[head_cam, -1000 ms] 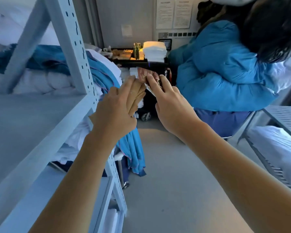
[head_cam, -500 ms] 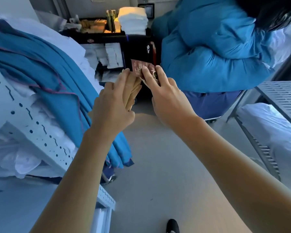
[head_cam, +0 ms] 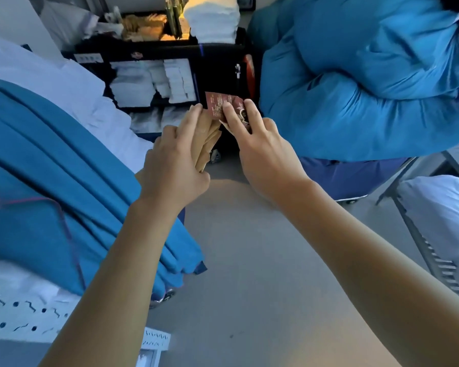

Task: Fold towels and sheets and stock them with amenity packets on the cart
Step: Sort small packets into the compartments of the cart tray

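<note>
Both hands raised — right hand (head_cam: 265, 152) pinching red packet (head_cam: 217, 105)

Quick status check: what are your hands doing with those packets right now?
Left hand grips tan packets. Right hand pinches the dark red packet. Cart ahead, towels stacked on top. Blue bundle crowds the right.

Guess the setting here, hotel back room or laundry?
Likely a hotel linen or housekeeping storeroom: a black housekeeping cart stocked with folded white towels, blue and white linens heaped on metal shelving, and amenity packets in the person's hands.
</note>
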`<control>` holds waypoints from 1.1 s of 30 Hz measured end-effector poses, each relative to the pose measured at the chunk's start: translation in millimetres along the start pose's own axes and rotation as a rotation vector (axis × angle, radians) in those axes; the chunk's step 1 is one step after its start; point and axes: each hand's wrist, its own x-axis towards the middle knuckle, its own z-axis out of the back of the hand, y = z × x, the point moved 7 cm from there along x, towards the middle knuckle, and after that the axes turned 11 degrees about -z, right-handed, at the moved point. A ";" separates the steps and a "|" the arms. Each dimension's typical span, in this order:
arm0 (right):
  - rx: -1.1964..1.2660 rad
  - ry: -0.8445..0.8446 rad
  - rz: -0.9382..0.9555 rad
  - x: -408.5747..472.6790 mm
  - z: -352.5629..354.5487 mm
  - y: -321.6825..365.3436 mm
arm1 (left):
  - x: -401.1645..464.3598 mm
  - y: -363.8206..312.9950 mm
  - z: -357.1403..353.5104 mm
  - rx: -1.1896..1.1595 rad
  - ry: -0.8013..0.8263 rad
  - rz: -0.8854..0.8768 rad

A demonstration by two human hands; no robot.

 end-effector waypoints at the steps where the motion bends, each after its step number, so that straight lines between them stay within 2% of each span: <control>1: 0.005 0.008 0.005 10.1 -6.4 -2.9 | 9.1 3.2 -5.9 -0.001 0.002 0.007; 19: -0.078 0.118 0.050 239.6 -135.1 -36.6 | 216.7 134.6 -128.9 -0.071 0.006 0.051; 29: -0.146 0.125 0.110 369.8 -206.1 -42.6 | 332.5 207.8 -187.6 0.008 0.050 0.008; 33: -0.145 0.137 0.109 411.4 -224.4 -60.5 | 365.8 218.1 -210.1 0.033 0.067 0.017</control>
